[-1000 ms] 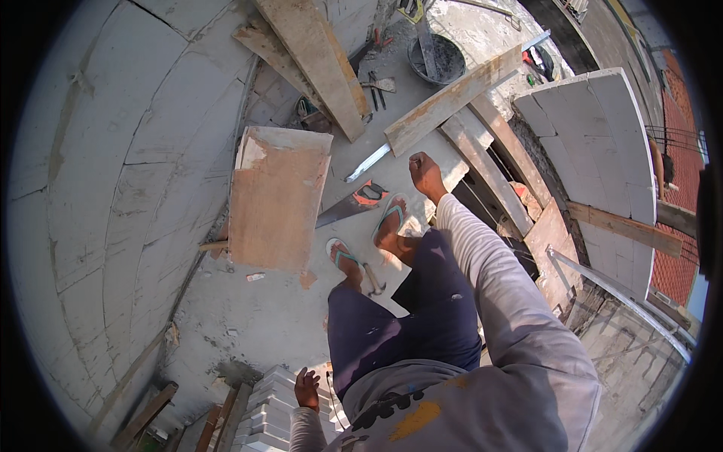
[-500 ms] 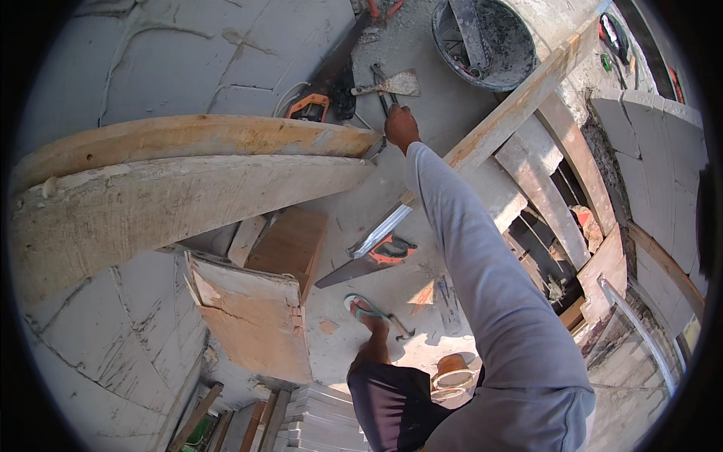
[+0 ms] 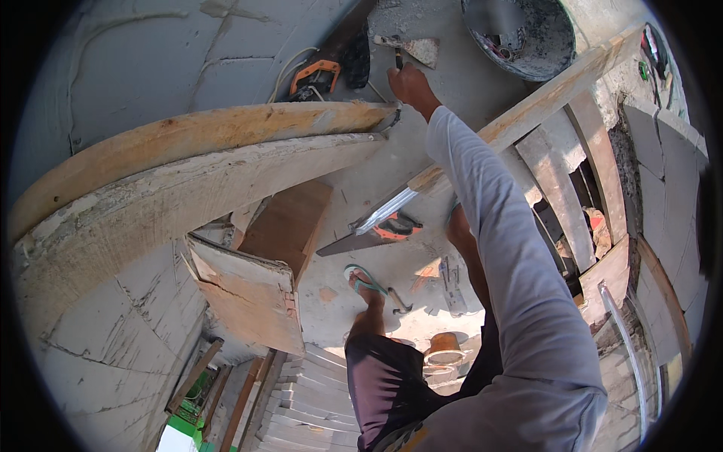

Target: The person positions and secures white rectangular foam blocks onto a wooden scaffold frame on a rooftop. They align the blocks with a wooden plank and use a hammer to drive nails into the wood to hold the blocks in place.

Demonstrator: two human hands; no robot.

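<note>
My right arm, in a grey sleeve, reaches far forward over the floor. My right hand (image 3: 413,86) is closed around a slim dark-handled tool (image 3: 398,58), whose kind I cannot make out. Just beyond the fingers lies a flat-bladed scraper (image 3: 422,51) with a pale crusted blade; the held tool meets or overlaps its handle. Left of the hand is a saw with an orange-and-black handle (image 3: 318,74). Ahead and to the right stands a round black bucket (image 3: 553,64) smeared with grey mortar. My left hand is out of the picture.
Two thick boards (image 3: 226,128) project from the left at knee height. A long timber (image 3: 520,113) slants along the right, beside a gap spanned by planks. Near my sandalled foot lie another handsaw (image 3: 358,241) and a hammer (image 3: 400,301). A wooden box (image 3: 248,297) stands left.
The view has shifted, and my second leg now shows. My right hand has closed in on the scraper and now grips the dark tool; the double-handled shape seen beside it earlier no longer shows clearly.
</note>
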